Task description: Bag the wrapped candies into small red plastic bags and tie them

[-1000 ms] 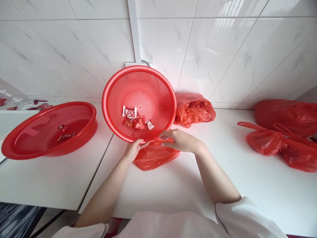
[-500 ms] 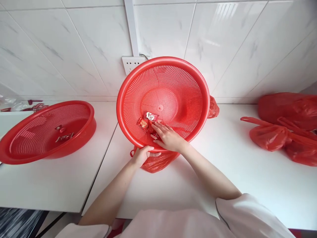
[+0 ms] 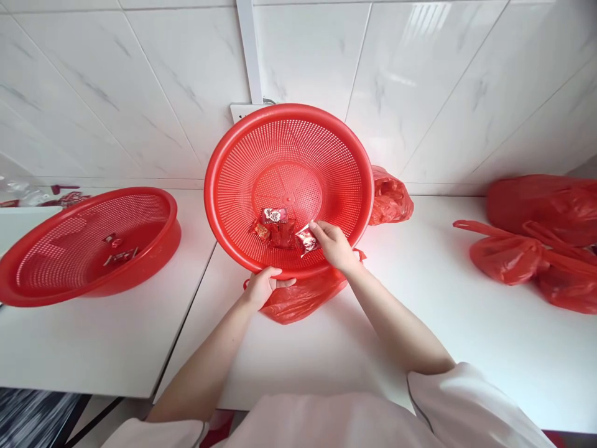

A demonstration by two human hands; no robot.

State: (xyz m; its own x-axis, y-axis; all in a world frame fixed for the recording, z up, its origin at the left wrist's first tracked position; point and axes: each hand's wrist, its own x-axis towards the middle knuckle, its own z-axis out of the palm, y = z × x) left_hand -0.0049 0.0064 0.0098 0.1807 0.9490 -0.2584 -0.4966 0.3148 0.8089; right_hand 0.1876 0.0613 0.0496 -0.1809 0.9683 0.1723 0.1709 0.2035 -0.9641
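A large red plastic basket (image 3: 336, 149) with perforated walls is tilted toward me over the white table. My left hand (image 3: 263, 287) grips its near rim, thumb on top and fingers underneath. Inside, low on the near wall, several wrapped candies (image 3: 275, 216) in pink and red wrappers lie bunched together. Between the thumb and fingers of my right hand (image 3: 333, 244) is a red-and-white candy packet (image 3: 306, 240), just to the right of that bunch. A red plastic bag (image 3: 303, 298) lies beneath the basket's near edge.
To the left a second red basket (image 3: 158, 267) stands on the table (image 3: 93, 348), a few wrapped candies (image 3: 120, 256) inside it. Tied red bags (image 3: 508, 258) sit at the right, and another red bag (image 3: 392, 199) is behind the basket. A tiled wall (image 3: 308, 56) closes off the back.
My right hand, flat over the candies before, has moved right and now pinches one packet. The basket has shifted left, uncovering more of the bag behind it. My left hand stays on the rim.
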